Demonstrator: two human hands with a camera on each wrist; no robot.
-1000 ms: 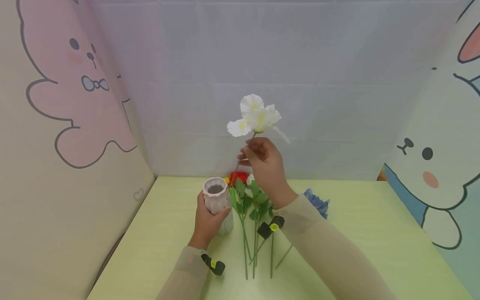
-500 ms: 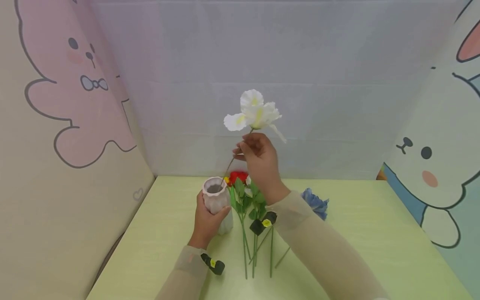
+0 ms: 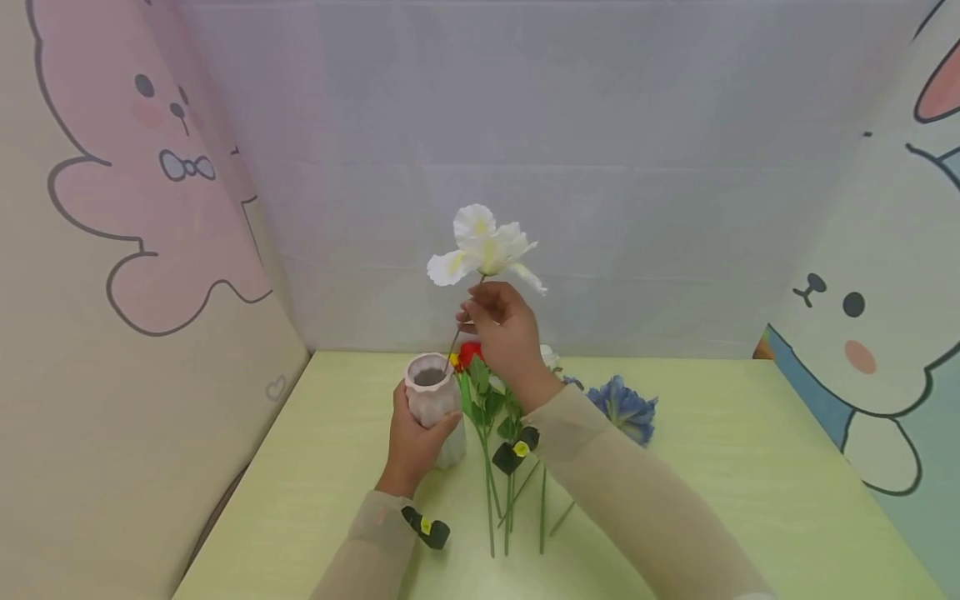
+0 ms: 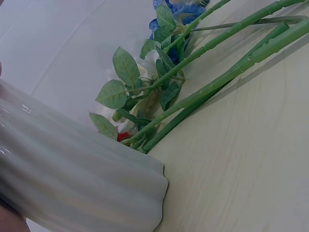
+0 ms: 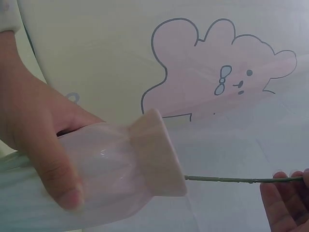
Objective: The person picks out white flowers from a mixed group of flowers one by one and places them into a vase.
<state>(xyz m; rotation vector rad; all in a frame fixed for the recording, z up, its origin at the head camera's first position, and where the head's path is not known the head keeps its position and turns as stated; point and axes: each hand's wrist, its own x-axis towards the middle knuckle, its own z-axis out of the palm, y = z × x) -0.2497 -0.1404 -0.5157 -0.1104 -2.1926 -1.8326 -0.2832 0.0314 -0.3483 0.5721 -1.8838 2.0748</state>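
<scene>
The white flower (image 3: 483, 243) was pinched just below its bloom by the right hand (image 3: 512, 335), its stem (image 5: 222, 180) slanted down and leftward from those fingers to the mouth of the vase (image 3: 433, 408), which was gripped by the left hand (image 3: 414, 447).

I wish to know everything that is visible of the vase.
The vase is pinkish white, fluted, glossy like ceramic, with a scalloped rim. Left of the lying flowers, the left hand grips its side, mouth facing up. The white iris's stem reaches the mouth; whether the vase's base touches the table is unclear.
</scene>
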